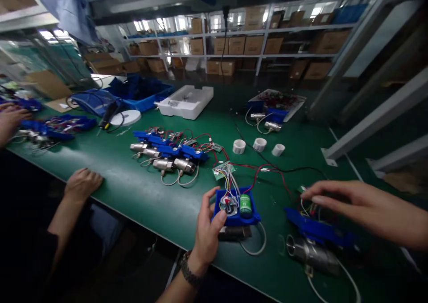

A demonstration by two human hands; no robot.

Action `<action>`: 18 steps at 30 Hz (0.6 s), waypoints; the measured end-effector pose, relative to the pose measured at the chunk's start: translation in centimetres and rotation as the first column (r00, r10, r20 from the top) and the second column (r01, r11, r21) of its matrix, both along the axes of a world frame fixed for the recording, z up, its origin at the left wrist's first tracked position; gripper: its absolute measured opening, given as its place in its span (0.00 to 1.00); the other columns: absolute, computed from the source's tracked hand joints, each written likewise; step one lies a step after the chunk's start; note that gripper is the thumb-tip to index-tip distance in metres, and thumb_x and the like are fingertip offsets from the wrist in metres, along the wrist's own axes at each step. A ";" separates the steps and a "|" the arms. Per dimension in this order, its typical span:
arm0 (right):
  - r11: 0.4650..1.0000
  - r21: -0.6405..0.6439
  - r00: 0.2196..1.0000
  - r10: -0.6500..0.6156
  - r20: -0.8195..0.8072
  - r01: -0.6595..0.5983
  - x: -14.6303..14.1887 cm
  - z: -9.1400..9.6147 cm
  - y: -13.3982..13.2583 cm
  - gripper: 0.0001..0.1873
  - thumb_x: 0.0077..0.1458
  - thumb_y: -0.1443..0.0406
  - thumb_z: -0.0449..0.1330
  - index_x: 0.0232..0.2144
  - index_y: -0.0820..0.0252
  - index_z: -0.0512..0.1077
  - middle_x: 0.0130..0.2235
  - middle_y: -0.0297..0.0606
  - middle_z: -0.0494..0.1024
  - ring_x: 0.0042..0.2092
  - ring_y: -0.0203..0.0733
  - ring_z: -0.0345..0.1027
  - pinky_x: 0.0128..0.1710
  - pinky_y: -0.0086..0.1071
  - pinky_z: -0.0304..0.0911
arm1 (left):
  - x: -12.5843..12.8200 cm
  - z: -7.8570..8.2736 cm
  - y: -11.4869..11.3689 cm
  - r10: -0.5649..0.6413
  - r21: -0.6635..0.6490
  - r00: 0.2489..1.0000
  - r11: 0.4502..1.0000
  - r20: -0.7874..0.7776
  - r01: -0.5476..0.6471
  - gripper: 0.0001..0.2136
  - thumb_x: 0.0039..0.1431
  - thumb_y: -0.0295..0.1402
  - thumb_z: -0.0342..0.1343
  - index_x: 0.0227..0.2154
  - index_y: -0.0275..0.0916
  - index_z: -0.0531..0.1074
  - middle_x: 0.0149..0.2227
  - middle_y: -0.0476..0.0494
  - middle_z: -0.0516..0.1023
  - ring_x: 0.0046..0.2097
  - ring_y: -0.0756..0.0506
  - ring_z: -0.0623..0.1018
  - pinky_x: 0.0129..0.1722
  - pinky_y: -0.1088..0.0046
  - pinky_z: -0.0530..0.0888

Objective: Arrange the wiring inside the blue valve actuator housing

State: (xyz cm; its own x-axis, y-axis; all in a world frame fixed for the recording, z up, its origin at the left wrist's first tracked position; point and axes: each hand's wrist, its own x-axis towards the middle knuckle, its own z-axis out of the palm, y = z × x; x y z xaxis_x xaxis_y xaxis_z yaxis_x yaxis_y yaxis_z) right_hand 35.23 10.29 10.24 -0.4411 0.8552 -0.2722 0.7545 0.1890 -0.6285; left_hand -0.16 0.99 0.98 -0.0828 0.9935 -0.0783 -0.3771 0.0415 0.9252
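My left hand (206,231) grips the left side of an open blue valve-actuator housing (252,218), thumb on its rim. Inside sit a green cylindrical battery (245,206) and a round part with a red piece (228,205). Wires run from it to a small circuit board (223,170) lying behind on the table. A dark metal body and a grey cable loop (262,243) are at its front. On the right, my right hand (354,205) reaches over a second blue housing (317,227) with a metal valve (312,251). Its fingertips close together at the wires; what they pinch is unclear.
Several blue valve units (167,153) lie left of centre on the green table (133,187). Behind are three white rolls (238,146), a white foam tray (187,102), a blue bin (143,100) and an electric screwdriver (109,116). Other people's hands (82,185) are at left. A metal post (377,116) stands right.
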 end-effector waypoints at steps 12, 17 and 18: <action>0.910 -0.186 0.914 0.392 0.107 -0.369 -0.6 -1.4 7.3 0.18 0.63 0.49 0.67 0.54 0.39 0.81 0.56 0.36 0.74 0.61 0.58 0.63 0.62 0.51 0.63 | 0.5 1.0 0.3 0.068 -0.198 0.995 0.979 0.074 -0.052 0.45 0.49 0.54 0.72 0.66 0.39 0.63 0.52 0.34 0.83 0.45 0.33 0.85 0.39 0.64 0.82; 0.912 -0.123 0.920 0.391 -0.017 -0.390 -2.6 -1.0 6.3 0.14 0.71 0.49 0.63 0.40 0.47 0.83 0.51 0.37 0.76 0.57 0.53 0.66 0.59 0.47 0.65 | 0.9 1.4 0.4 0.102 -0.213 0.992 0.973 0.071 -0.084 0.46 0.48 0.54 0.72 0.65 0.38 0.64 0.52 0.33 0.82 0.48 0.31 0.84 0.39 0.64 0.82; 0.921 -0.096 0.926 0.375 -0.045 -0.377 -2.5 -0.5 6.7 0.17 0.73 0.49 0.61 0.38 0.49 0.83 0.49 0.38 0.76 0.56 0.52 0.67 0.58 0.47 0.66 | 0.9 1.4 0.4 0.106 -0.212 0.992 0.973 0.074 -0.089 0.45 0.48 0.54 0.72 0.65 0.37 0.65 0.53 0.33 0.82 0.48 0.31 0.84 0.40 0.63 0.82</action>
